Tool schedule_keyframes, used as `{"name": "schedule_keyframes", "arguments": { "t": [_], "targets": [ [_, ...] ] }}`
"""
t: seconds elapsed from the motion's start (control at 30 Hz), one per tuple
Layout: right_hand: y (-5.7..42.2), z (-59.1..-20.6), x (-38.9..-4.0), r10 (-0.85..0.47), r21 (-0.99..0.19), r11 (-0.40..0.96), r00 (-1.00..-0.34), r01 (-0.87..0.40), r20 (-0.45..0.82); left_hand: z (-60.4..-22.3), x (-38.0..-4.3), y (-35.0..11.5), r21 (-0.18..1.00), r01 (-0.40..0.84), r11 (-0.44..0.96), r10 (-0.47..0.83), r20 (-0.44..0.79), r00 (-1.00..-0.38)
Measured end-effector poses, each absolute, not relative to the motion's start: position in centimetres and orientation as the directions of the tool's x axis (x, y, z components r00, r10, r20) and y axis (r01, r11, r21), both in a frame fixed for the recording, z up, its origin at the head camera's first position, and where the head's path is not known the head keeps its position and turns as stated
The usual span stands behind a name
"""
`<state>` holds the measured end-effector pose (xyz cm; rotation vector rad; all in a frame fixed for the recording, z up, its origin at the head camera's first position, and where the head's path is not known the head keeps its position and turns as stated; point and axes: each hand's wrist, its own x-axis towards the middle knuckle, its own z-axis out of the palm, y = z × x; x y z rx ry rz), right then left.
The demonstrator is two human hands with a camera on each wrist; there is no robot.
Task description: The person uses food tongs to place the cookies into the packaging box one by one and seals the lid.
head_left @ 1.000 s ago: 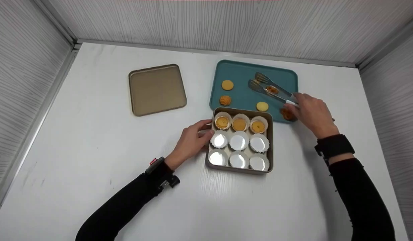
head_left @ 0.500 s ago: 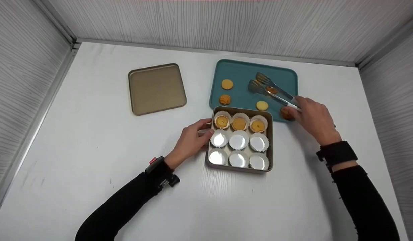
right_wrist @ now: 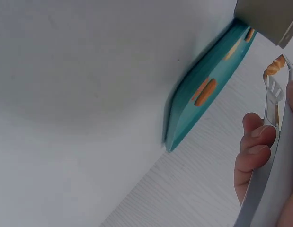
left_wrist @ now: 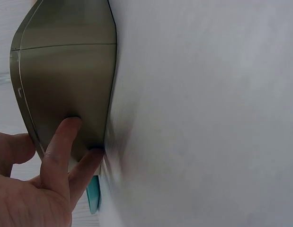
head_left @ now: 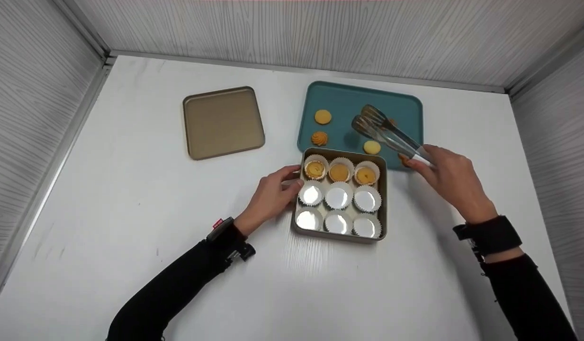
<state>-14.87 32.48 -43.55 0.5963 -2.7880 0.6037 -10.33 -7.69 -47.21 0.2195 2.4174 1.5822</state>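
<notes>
In the head view, my left hand point(head_left: 273, 194) touches the left side of a square metal tin point(head_left: 339, 236). Its thumb is at the rim, and fingers press the outer wall in the left wrist view. Inside are rows of white paper cups point(head_left: 338, 195); the far row holds yellow round cookies point(head_left: 339, 172). My right hand point(head_left: 455, 177) grips serving tongs point(head_left: 396, 140), raised over the teal tray point(head_left: 339, 92). Between the slotted tips, a golden-brown cookie point(right_wrist: 275, 66) shows in the right wrist view. From above, the tips hide it.
Round and swirled cookies point(head_left: 319, 138) lie on the teal tray, some partly hidden by the tongs. The tin stands against the tray's near edge. A flat bronze tray point(head_left: 223, 123) lies at the left. Grey panelled walls point(head_left: 292, 33) border the white table.
The tongs have risen off the teal tray with a cookie between their tips. My right hand has moved slightly right and towards me. The left hand and tin have stayed in place.
</notes>
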Motion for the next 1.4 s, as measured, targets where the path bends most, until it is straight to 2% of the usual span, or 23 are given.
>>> {"name": "schedule_keyframes", "arguments": {
  "t": [0.2,0.47,0.7,0.97,1.4],
  "targets": [
    [31.5,-42.9,-12.9,-0.413,-0.31,0.793,-0.837,-0.524,0.36,-47.2,-10.4,-7.9,0.925,-0.021,0.38,0.253,-0.125,-0.959],
    [30.4,-42.4,-10.3,-0.484,-0.28,0.753,-0.79,-0.595,0.377,-47.1,-10.5,-8.0,0.94,-0.071,0.332,0.243,-0.158,-0.957],
    [29.1,-42.2,-8.7,-0.53,-0.271,0.743,-0.785,-0.612,0.32,-47.0,-10.6,-7.9,0.939,-0.075,0.337,0.232,-0.16,-0.959],
    [28.3,-42.0,-7.9,-0.62,-0.168,0.719,-0.731,-0.675,0.285,-47.0,-10.5,-7.6,0.939,-0.044,0.341,0.24,-0.133,-0.962],
    [26.5,-41.6,-7.9,-0.682,-0.064,0.708,-0.704,-0.704,0.199,-46.8,-10.4,-7.8,0.952,-0.104,0.288,0.247,-0.179,-0.952]
  ]
}}
